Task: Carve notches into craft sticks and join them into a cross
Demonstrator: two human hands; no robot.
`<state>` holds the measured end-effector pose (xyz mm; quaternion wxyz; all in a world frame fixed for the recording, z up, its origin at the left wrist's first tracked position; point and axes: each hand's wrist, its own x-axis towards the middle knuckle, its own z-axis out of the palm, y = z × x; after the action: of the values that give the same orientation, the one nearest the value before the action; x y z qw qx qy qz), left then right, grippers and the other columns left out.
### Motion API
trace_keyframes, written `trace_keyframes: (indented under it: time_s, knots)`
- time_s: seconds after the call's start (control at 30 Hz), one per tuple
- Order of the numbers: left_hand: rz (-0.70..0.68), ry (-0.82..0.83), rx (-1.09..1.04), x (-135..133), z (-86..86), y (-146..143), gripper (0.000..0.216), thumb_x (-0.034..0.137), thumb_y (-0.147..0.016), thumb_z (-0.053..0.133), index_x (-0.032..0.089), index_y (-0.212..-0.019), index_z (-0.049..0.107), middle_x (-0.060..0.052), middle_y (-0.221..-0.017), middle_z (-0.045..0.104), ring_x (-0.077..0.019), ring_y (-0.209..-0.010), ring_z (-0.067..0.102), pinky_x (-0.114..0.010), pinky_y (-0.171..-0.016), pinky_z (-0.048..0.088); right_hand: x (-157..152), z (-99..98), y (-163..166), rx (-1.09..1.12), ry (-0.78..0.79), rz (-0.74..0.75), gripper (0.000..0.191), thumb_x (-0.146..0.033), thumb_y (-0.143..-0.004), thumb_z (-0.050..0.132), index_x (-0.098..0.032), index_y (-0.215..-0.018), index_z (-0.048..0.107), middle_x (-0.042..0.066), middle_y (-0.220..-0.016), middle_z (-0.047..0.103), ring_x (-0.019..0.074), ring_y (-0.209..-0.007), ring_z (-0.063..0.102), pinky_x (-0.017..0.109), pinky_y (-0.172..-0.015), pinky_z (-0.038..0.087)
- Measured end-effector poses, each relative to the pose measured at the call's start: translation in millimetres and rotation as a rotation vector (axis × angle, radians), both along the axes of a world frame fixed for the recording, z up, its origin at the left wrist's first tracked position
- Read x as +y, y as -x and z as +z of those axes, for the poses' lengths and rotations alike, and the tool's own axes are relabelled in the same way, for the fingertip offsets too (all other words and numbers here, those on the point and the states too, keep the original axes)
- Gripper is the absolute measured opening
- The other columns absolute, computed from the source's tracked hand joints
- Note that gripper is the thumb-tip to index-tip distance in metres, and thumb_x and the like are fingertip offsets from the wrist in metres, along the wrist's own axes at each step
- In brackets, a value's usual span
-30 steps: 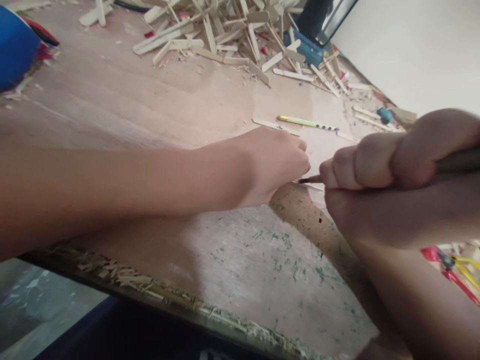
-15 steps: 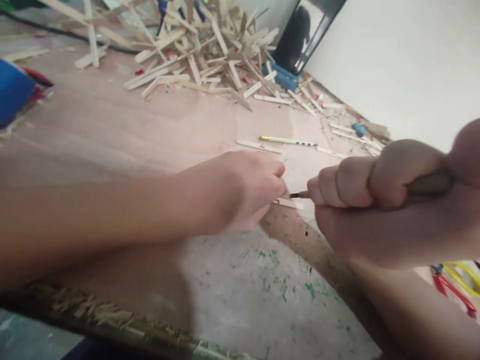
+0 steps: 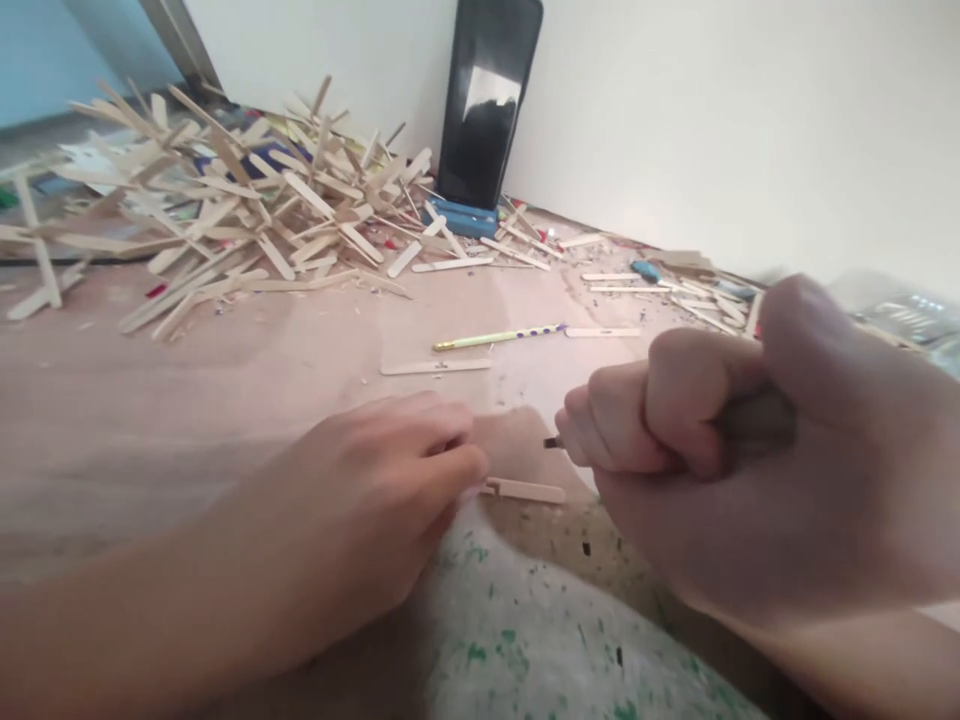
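Observation:
My left hand (image 3: 382,490) lies on the wooden board (image 3: 225,400), its fingertips pressing down the left end of a short wooden craft stick (image 3: 525,490). My right hand (image 3: 712,470) is closed in a fist round a thin dark-tipped tool (image 3: 553,442). The tool's tip pokes out just above and right of the stick and does not touch it. Most of the tool's handle is hidden inside the fist.
A big heap of craft sticks (image 3: 247,210) covers the back left. A dark phone (image 3: 487,100) leans on a blue stand against the white wall. A yellow-green pencil (image 3: 499,338) and loose sticks (image 3: 435,367) lie mid-board. Green-flecked paint marks the near surface.
The view has tilted up, showing wall and phone. The tool tip has pulled back from the stick, which now lies exposed to the right of my left fingers.

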<state>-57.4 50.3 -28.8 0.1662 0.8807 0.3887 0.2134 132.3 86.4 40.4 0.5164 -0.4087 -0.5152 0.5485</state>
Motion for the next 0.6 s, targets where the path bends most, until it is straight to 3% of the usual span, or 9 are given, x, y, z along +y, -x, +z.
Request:
trace_keyframes:
  time_s: [0.2,0.3,0.47,0.6]
  knots:
    - [-0.011,0.014,0.013,2.1,1.9,2.2,0.035,0.010,-0.107,0.046,0.019,-0.093,0.077,-0.005,-0.097,0.076,-0.0212,-0.082,0.071,-0.036,-0.075,0.052,0.0,-0.4,0.2,0.001,0.045,0.032,0.072,-0.010,-0.110,0.034,-0.015,-0.041,0.014,-0.002,-0.041,0.010,0.0084,-0.036,0.017,0.028,-0.039,0.017]
    - [-0.023,0.041,-0.003,1.9,-0.2,1.7,0.034,0.011,-0.108,0.046,0.017,-0.096,0.076,-0.005,-0.094,0.074,-0.0214,-0.084,0.070,-0.036,-0.076,0.052,1.0,-2.3,-3.3,0.017,0.118,0.082,0.071,-0.018,-0.114,0.016,-0.016,-0.043,0.013,-0.002,-0.040,0.005,0.0096,-0.035,0.016,0.029,-0.039,0.020]
    - [-0.032,0.098,0.008,1.7,1.0,1.6,0.033,0.012,-0.108,0.044,0.018,-0.100,0.076,-0.006,-0.096,0.073,-0.0233,-0.088,0.068,-0.038,-0.079,0.052,3.6,-10.0,-18.9,0.045,0.087,0.362,0.070,-0.023,-0.115,0.000,-0.017,-0.050,0.026,-0.001,-0.044,0.018,0.0114,-0.042,0.028,0.028,-0.048,0.034]
    - [0.000,0.112,0.043,4.3,6.9,3.0,0.029,0.016,-0.107,0.048,0.020,-0.098,0.075,-0.007,-0.101,0.074,-0.0246,-0.094,0.070,-0.040,-0.085,0.054,7.3,-19.5,-28.0,0.047,0.056,0.509,0.065,-0.037,-0.116,0.026,-0.019,-0.055,0.033,-0.002,-0.049,0.026,0.0120,-0.048,0.033,0.030,-0.054,0.039]
